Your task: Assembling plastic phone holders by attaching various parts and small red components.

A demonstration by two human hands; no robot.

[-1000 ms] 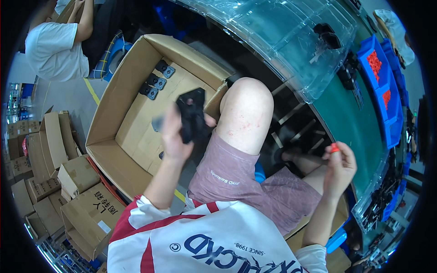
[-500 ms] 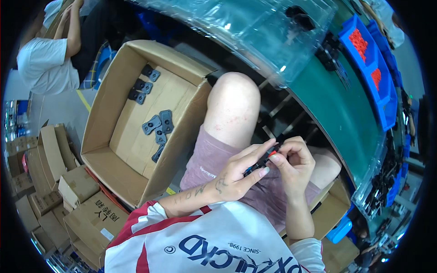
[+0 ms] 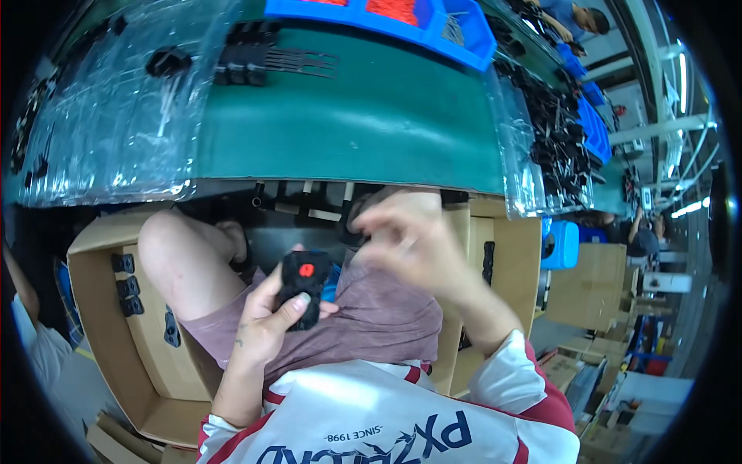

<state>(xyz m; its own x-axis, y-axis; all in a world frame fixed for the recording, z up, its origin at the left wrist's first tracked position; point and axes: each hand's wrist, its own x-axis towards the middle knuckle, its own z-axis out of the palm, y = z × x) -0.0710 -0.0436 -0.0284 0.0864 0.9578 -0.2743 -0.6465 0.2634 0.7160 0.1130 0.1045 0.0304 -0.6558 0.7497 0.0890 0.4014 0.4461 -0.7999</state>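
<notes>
My left hand [image 3: 269, 315] is closed around a black plastic part [image 3: 300, 290] with a small red insert on its upper face, held above my lap. Something blue shows beside the part, between it and my shorts. To the right, apart from the part, my right hand [image 3: 406, 240] is raised near the table's front edge. Motion smears its fingers, so whether it holds anything cannot be made out. Beside my left leg, a cardboard box [image 3: 166, 417] contains several dark plastic parts [image 3: 128, 286].
Across the front runs a green-topped table [image 3: 348, 127], with clear plastic sheeting [image 3: 116, 116] at its left. On it are black parts with metal pins [image 3: 255, 58] and blue bins [image 3: 464, 50], one holding red pieces [image 3: 392, 9]. Another cardboard box [image 3: 506, 282] stands at my right.
My view has swung right toward the table. My hands, together around the part before, are now apart; the left keeps the part and the right has moved away from it.
</notes>
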